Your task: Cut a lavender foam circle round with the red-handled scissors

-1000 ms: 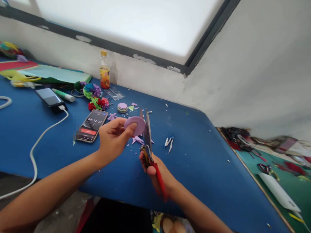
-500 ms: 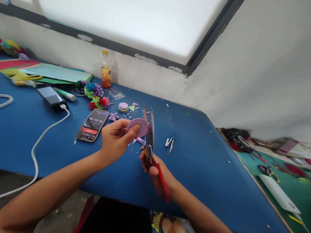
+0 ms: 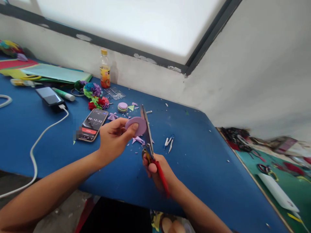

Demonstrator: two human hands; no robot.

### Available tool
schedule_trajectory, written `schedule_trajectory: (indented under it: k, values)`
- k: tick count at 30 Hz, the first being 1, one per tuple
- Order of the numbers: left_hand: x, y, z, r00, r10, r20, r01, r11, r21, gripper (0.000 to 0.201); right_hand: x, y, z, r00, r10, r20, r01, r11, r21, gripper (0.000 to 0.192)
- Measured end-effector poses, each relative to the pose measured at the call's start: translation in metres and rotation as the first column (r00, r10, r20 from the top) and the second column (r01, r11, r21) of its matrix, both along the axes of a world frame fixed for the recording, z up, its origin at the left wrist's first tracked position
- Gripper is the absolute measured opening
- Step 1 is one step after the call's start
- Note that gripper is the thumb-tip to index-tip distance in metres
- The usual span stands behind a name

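Observation:
Between thumb and fingers, my left hand (image 3: 112,137) pinches a round purple disc (image 3: 139,127) above the table. My right hand (image 3: 157,168) is wrapped round the red handle of a pair of scissors (image 3: 148,137). The blades point up and away, nearly closed, along the disc's right edge; whether they cut into it I cannot tell. Below lie purple scraps (image 3: 138,139). Just beyond my left hand are a purple folded star shape (image 3: 113,116) and a small stack of round discs (image 3: 122,107).
A phone with a timer (image 3: 93,124) lies left of my left hand. Behind it are ruffled colourful flowers (image 3: 98,103), a juice bottle (image 3: 105,69) and a cabled phone (image 3: 50,96). A blue-and-white compass (image 3: 169,142) lies right of the scissors. A wall borders the blue table (image 3: 199,161).
The scissor blades have swung from apart to nearly closed beside the disc. My left hand and the disc have shifted very slightly left in view.

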State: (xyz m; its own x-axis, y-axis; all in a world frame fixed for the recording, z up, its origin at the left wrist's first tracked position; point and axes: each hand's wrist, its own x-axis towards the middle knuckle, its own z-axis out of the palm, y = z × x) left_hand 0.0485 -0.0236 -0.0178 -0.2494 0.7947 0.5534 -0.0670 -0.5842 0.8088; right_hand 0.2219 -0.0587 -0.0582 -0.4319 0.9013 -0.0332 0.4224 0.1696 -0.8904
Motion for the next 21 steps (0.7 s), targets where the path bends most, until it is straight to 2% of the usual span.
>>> schedule_trajectory:
  k: [4, 7, 11, 21]
  values:
    - [-0.0010, 0.0019, 0.0015, 1.000, -0.017, 0.009, 0.017, 0.999, -0.043, 0.013, 0.0025, 0.0018, 0.0008, 0.999, -0.039, -0.008, 0.039, 0.999, 0.006, 0.072]
    - [-0.0036, 0.0047, 0.0027, 0.999, -0.039, 0.010, 0.040, 0.997, -0.061, 0.013, 0.0065, 0.0036, 0.0037, 1.000, -0.005, -0.001, 0.005, 1.000, 0.026, 0.081]
    - [-0.0067, 0.0071, 0.0056, 0.995, -0.099, -0.018, 0.098, 0.994, -0.050, 0.011, 0.0100, 0.0046, 0.0072, 0.999, 0.025, 0.031, -0.026, 0.999, 0.031, 0.083]
    - [-0.0062, 0.0063, 0.0072, 0.999, -0.030, -0.028, 0.028, 0.998, -0.064, 0.012, 0.0095, 0.0033, 0.0090, 0.998, 0.028, 0.055, -0.029, 0.999, 0.027, 0.085]
